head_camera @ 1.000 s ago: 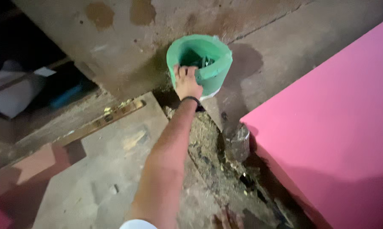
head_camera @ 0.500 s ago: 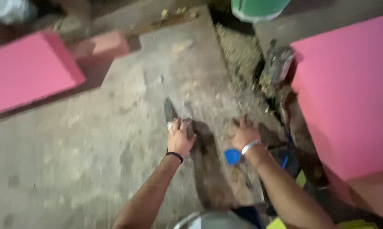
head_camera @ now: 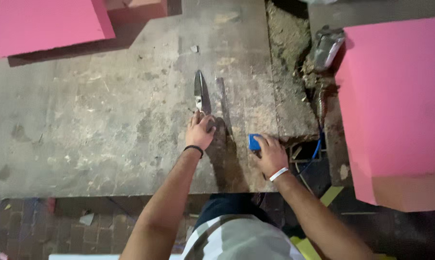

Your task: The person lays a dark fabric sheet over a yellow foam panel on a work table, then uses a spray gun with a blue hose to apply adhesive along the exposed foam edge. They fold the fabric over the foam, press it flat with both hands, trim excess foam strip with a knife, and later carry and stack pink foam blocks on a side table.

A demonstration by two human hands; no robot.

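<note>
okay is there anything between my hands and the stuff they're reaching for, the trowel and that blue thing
Nothing visible stands in the way. The left hand is already on the handle end of the trowel, whose blade lies flat on the concrete slab. The right hand is already touching the small blue object near the slab's edge.

Worn grey concrete slab (head_camera: pixel 106 125) is seen across most of the view, stained and scratched, lit unevenly from above. 2 pink foam boards are laid on it: 1 at top left (head_camera: pixel 39 24), 1 along the right side (head_camera: pixel 395 101). A dirt-filled trench (head_camera: pixel 287 62) is cut between slab and right board, with a crushed bottle (head_camera: pixel 327 45) at its upper end. Brick paving (head_camera: pixel 58 226) is visible below the slab edge, dim. Yellow strips (head_camera: pixel 333 195) lie lower right.
</note>
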